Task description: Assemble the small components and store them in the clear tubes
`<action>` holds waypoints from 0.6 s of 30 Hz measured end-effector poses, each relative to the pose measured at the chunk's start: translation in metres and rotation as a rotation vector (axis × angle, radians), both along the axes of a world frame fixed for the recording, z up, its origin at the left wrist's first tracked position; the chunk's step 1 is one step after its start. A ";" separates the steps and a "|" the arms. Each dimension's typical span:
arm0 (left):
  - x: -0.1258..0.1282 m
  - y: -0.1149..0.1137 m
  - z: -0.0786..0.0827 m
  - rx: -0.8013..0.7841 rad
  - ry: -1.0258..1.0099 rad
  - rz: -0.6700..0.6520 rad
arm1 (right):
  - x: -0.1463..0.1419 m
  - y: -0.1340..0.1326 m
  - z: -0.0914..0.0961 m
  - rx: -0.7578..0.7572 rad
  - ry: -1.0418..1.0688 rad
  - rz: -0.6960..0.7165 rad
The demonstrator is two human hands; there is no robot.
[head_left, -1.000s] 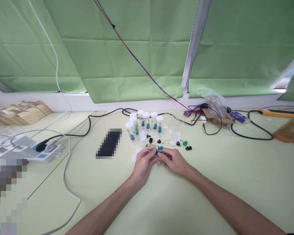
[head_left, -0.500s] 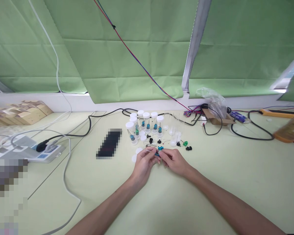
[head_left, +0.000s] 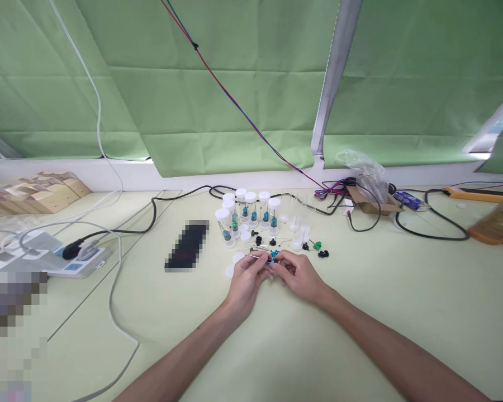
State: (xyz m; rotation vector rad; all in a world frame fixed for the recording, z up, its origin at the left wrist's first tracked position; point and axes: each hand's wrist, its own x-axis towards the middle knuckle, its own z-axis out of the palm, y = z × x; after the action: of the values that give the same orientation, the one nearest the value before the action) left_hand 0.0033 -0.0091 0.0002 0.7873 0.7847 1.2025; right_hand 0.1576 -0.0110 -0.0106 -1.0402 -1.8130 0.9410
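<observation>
My left hand (head_left: 246, 279) pinches a small blue part (head_left: 270, 262) from which a thin metal rod (head_left: 254, 256) points left. My right hand (head_left: 302, 276) meets it from the other side, its fingertips closed on the same part, which they mostly cover. Just beyond the fingertips lies a blue plastic piece (head_left: 274, 253). Small black pieces (head_left: 272, 242), thin metal rods and a green piece (head_left: 317, 245) are scattered behind the hands. White lids (head_left: 238, 257) lie by my left hand.
Several clear tubes with white caps (head_left: 250, 197) stand behind, blue or green parts inside. Uncapped clear tubes (head_left: 295, 223) are to their right. A blurred black slab (head_left: 187, 245), power strip (head_left: 75, 262), cables, a cardboard box (head_left: 373, 206) and an orange bottle (head_left: 497, 223) surround the work spot.
My right hand's fingers have shifted slightly and the index finger is more bent at the blue part. My left hand has stayed nearly still.
</observation>
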 end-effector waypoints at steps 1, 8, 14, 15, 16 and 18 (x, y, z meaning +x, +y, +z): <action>0.000 0.000 0.001 -0.001 0.005 -0.002 | 0.000 0.000 0.000 0.016 0.002 -0.018; 0.001 -0.002 0.004 -0.025 0.051 -0.028 | 0.001 0.001 -0.001 0.103 -0.004 -0.098; 0.000 -0.001 0.000 -0.001 0.063 -0.026 | 0.000 0.000 0.000 0.129 -0.024 -0.089; 0.000 -0.001 -0.001 0.002 0.064 -0.021 | 0.000 0.000 0.000 0.123 -0.021 -0.087; -0.001 -0.001 -0.002 0.005 0.063 -0.014 | -0.001 0.000 0.000 0.119 -0.016 -0.089; -0.001 0.000 -0.003 0.011 0.058 0.004 | -0.001 0.000 0.001 0.117 -0.010 -0.098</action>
State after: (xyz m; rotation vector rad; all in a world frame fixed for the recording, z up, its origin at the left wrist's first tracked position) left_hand 0.0024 -0.0093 -0.0029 0.8338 0.8281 1.1927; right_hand 0.1571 -0.0113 -0.0096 -1.0518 -1.7857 0.7633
